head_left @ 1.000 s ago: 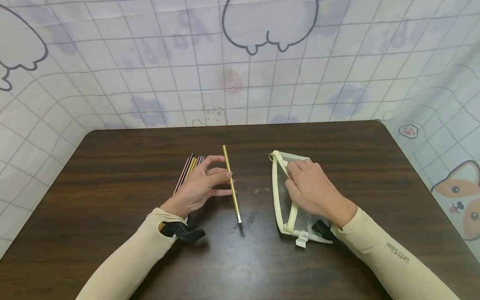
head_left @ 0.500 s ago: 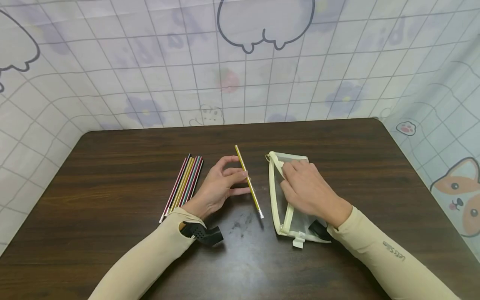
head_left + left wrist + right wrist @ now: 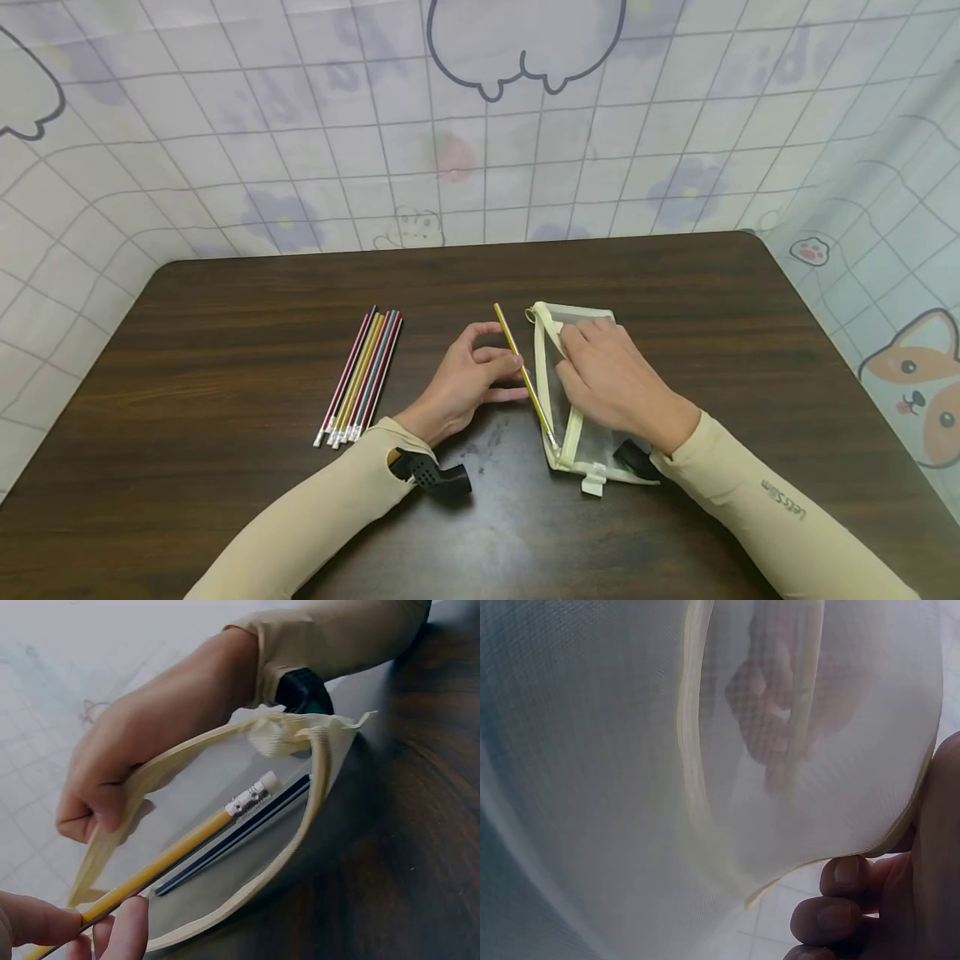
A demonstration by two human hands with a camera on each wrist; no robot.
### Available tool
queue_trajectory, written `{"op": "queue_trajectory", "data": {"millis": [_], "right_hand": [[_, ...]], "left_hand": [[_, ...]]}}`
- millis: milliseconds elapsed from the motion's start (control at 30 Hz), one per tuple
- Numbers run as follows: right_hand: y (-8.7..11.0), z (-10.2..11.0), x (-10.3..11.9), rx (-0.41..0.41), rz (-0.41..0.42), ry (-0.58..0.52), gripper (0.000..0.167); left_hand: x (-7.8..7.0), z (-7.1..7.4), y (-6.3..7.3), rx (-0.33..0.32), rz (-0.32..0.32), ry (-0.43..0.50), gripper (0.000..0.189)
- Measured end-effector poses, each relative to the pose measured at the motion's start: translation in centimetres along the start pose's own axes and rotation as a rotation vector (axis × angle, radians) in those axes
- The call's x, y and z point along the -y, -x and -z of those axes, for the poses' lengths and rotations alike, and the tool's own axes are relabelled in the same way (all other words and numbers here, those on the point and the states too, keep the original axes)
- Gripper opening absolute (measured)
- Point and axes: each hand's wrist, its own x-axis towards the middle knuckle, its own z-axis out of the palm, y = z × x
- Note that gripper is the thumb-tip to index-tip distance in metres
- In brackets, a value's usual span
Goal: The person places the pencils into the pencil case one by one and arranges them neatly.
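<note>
My left hand (image 3: 480,375) pinches a yellow pencil (image 3: 507,329) between thumb and fingers. The pencil slants, and its white eraser end points down over the mouth of a translucent mesh pencil case (image 3: 600,315) with pale yellow edging. In the left wrist view, the eraser (image 3: 270,781) lies within the opening, above a slim dark blue stick (image 3: 232,836) in the case. My right hand (image 3: 615,371) grips the far-right edge of the mouth, holding it apart. Through the mesh in the right wrist view, the left hand (image 3: 769,712) shows blurred.
Several pencils (image 3: 363,375) in pink, black, gold and teal lie side by side on the dark wooden table (image 3: 225,358), left of the left hand. A gridded, cartoon-printed curtain (image 3: 337,150) hangs behind the table. A white tag (image 3: 592,485) sticks out from the case's near edge.
My left hand has carried the yellow pencil rightward from beside the other pencils to the case's mouth. The pencil row is now fully uncovered. My right hand keeps its grip on the case.
</note>
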Motion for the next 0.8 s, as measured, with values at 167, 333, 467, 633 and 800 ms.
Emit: {"op": "queue_trajectory", "data": {"millis": [167, 333, 467, 633, 800], "right_hand": [[0.0, 0.0, 0.1, 0.000, -0.006, -0.001, 0.015], [0.0, -0.1, 0.1, 0.014, -0.006, 0.000, 0.016], [0.0, -0.2, 0.1, 0.013, 0.002, -0.001, 0.017], [0.0, -0.2, 0.1, 0.011, 0.000, 0.000, 0.017], [0.1, -0.2, 0.1, 0.018, -0.003, -0.003, 0.017]], "left_hand": [[0.3, -0.6, 0.1, 0.035, 0.005, -0.026, 0.058], [0.7, -1.2, -0.1, 0.055, 0.005, -0.030, 0.057], [0.8, -1.6, -0.3, 0.065, 0.020, -0.046, 0.056], [0.7, -2.0, -0.7, 0.071, 0.042, -0.079, 0.057], [0.7, -2.3, -1.0, 0.080, 0.051, -0.103, 0.057]]}}
